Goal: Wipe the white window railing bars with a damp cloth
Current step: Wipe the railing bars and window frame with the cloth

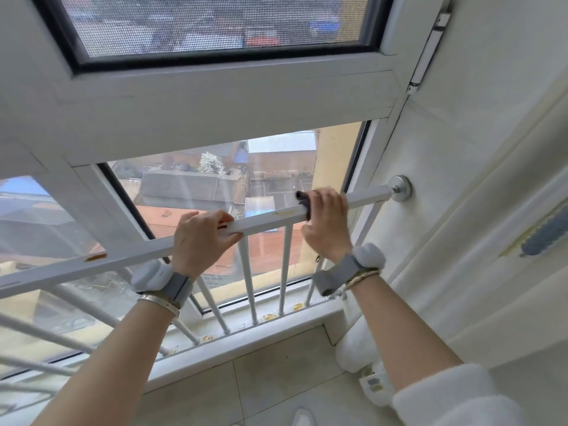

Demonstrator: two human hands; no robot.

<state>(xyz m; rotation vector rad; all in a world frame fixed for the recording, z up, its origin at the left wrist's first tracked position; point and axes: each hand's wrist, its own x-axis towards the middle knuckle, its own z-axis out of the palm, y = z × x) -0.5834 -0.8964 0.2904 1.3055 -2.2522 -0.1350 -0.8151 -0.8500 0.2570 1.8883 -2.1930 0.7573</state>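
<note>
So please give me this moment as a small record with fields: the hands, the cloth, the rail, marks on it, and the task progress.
left hand: left hand grips the top rail, holds no cloth
right hand: right hand holds the dark cloth wrapped on the top rail
cloth position: near the wall mount, at the rail's right end
marks: brownish stain between the hands; another mark further left
vertical bars: vertical bars below, untouched now
progress: wiping under way
</note>
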